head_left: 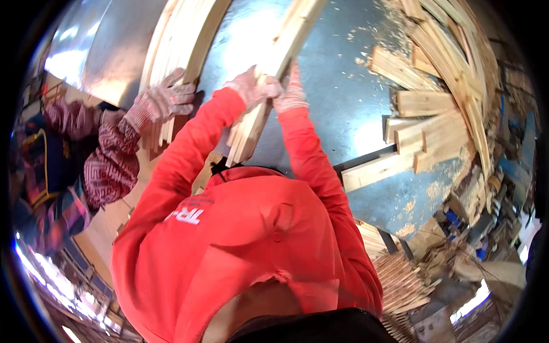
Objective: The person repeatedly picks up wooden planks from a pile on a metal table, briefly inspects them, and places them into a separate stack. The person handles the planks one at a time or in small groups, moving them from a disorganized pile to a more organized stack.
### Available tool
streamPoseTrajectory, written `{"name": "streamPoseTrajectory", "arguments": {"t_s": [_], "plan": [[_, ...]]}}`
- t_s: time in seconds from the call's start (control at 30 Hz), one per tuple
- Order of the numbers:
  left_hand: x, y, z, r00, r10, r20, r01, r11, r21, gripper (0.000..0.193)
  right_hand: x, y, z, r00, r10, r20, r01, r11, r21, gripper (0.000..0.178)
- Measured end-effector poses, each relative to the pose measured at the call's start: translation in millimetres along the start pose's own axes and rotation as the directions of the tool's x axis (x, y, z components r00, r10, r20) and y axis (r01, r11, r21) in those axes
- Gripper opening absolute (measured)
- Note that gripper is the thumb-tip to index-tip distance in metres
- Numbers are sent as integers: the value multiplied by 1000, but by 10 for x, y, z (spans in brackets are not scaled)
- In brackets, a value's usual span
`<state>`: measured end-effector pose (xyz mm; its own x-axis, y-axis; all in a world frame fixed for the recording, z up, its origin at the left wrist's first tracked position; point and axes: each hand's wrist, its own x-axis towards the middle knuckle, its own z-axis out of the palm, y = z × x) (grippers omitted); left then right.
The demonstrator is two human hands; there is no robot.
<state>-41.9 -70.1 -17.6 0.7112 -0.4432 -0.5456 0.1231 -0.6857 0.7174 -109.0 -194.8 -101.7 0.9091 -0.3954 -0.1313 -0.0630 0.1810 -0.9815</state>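
Observation:
My left hand [247, 88], in a pale knit glove, is closed over the left side of a narrow bundle of long wooden boards [251, 128]. On the other side my right hand [290, 91], gloved alike, presses against the boards' edge, its thumb lying across the top near the left hand. The boards run from close to my chest away over the metal table [337, 74], and their far end is cut off by the upper rim. Some of my fingers are hidden beneath or behind the wood.
At left, a co-worker's gloved hand [163, 102] rests on another stack of long boards [186, 37]. Short wood pieces [426, 103] lie on the table's right side among shavings, beside long curved-looking strips [457, 74]. Stacked slats [400, 280] sit below the table at lower right.

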Motion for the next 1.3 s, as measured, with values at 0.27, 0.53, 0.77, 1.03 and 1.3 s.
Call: {"name": "streamPoseTrajectory", "arguments": {"t_s": [0.27,0.53,0.77,1.03,1.3], "plan": [[-350,-113,190,940,-38,-340,101,980,170,82,-36,-632,-483,878,240,415,-122,949,-290,57],[-854,-2043,-1035,914,98,-393,108,876,471,91,-967,-1032,-4023,276,-207,-939,-674,655,-342,85],[232,357,-203,779,604,-166,-359,648,672,80,-909,-1034,-4462,292,194,-937,-756,646,-102,103],[2920,3707,1880,840,398,369,-459,157,875,114,-206,-1087,-4514,454,-281,-845,-199,893,-404,66],[2621,3462,2214,866,311,393,-467,219,857,105,1423,-589,-3715,639,273,-719,61,914,401,58]]}}
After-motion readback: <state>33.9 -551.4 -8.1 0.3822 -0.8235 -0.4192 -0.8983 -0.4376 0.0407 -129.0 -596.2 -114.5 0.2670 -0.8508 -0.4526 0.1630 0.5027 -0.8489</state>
